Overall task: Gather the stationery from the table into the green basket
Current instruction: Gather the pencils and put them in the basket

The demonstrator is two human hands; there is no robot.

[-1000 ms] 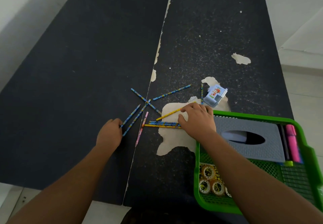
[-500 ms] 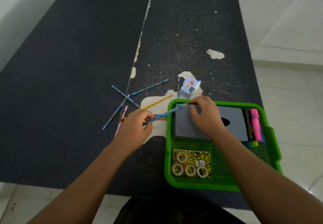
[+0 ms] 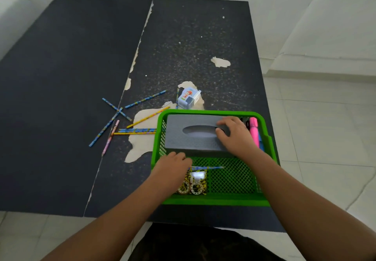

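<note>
The dark, chipped tabletop (image 3: 61, 77) carried loose pencils (image 3: 140, 130) left of the green basket (image 3: 213, 201). Inside it, the left hand (image 3: 173, 167) gripped a blue pencil (image 3: 211, 167); the right hand (image 3: 234, 134) rested spread on a grey box (image 3: 191, 136).

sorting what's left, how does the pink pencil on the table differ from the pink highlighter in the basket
The pink pencil is thin, pale and patterned, lying loose on the table. The pink highlighter is thick, bright and plain, already inside the green basket beside the grey box. Both are pink stationery.
</note>
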